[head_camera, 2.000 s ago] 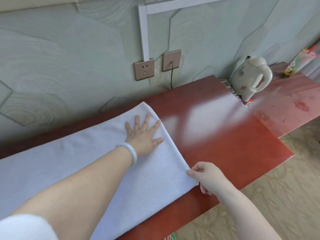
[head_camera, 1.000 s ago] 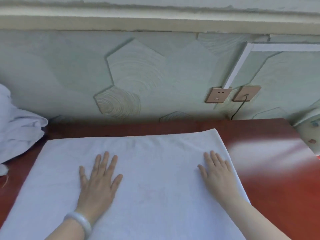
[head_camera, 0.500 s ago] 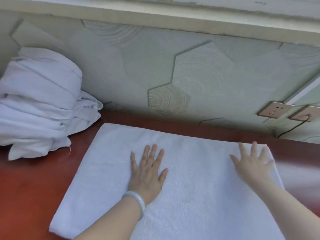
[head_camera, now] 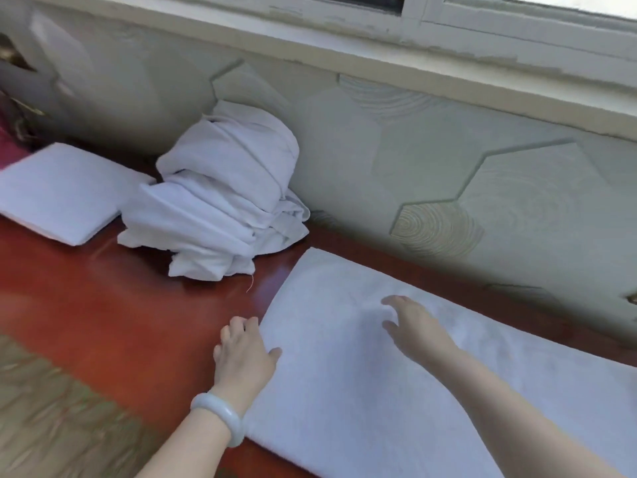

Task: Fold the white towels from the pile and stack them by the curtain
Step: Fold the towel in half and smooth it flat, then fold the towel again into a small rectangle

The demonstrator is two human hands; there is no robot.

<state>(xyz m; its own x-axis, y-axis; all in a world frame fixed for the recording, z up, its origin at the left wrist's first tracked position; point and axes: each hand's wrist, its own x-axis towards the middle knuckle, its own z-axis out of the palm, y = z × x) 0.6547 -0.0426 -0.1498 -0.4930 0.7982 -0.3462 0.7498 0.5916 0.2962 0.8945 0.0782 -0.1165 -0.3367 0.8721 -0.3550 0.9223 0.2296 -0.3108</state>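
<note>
A white towel (head_camera: 362, 374) lies flat, folded lengthwise, on the red-brown table (head_camera: 120, 322). My left hand (head_camera: 244, 353), with a pale bangle on its wrist, is at the towel's left end. Its thumb lies on top and its fingers curl at the edge. My right hand (head_camera: 413, 326) is over the middle of the towel with fingers spread and relaxed; it is blurred. The pile of crumpled white towels (head_camera: 220, 201) stands against the wall beyond the left end. A folded white towel (head_camera: 62, 191) lies at the far left, near a dark curtain edge (head_camera: 13, 129).
A green-grey patterned wall (head_camera: 448, 167) runs right behind the table, with a window sill (head_camera: 379, 53) above it. Patterned carpet (head_camera: 51, 408) shows past the table's front edge at the lower left.
The view has swung left, bringing the pile and the folded towel into sight. My left hand slid from the towel's middle to its left end and my right hand moved left toward the middle.
</note>
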